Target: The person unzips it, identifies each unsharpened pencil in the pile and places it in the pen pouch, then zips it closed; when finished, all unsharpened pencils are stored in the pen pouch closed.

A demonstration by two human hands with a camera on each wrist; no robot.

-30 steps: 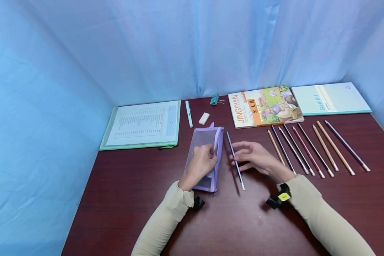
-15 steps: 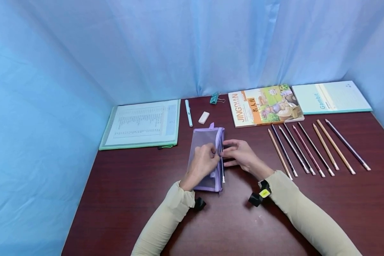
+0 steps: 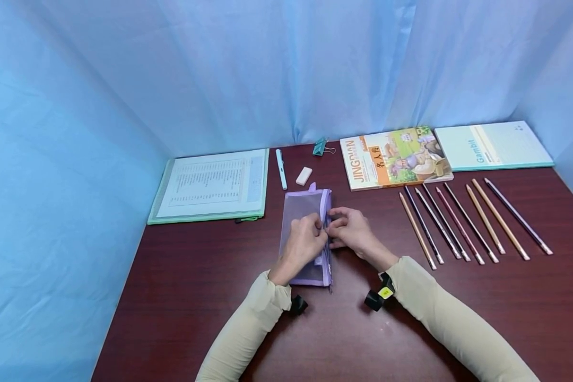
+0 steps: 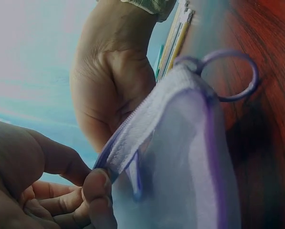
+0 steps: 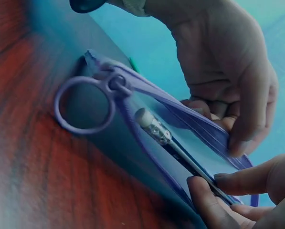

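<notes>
A purple mesh pencil case (image 3: 302, 206) lies on the table in front of me, its zipped mouth spread apart along the right side. My left hand (image 3: 303, 243) pinches one zipper edge between thumb and fingertips and holds it up. Between the thumb and fingers of my right hand (image 3: 355, 232) is a dark pencil (image 5: 156, 131) with a white eraser end. In the right wrist view that pencil lies lengthwise within the opening, eraser toward the ring-shaped zipper pull (image 5: 59, 107); its far end is hidden behind fingers and fabric.
Several pencils (image 3: 458, 224) lie in a row at the right. Behind the case are a white eraser (image 3: 304, 176), a light blue pen (image 3: 281, 170) and a teal binder clip (image 3: 319, 147). A book (image 3: 396, 159), a notebook (image 3: 494, 146) and a document folder (image 3: 210, 185) line the back.
My right hand has moved left with the pencil, from beside the case to its open mouth, and the pencil now lies within it. The left hand has kept its pinch on the edge.
</notes>
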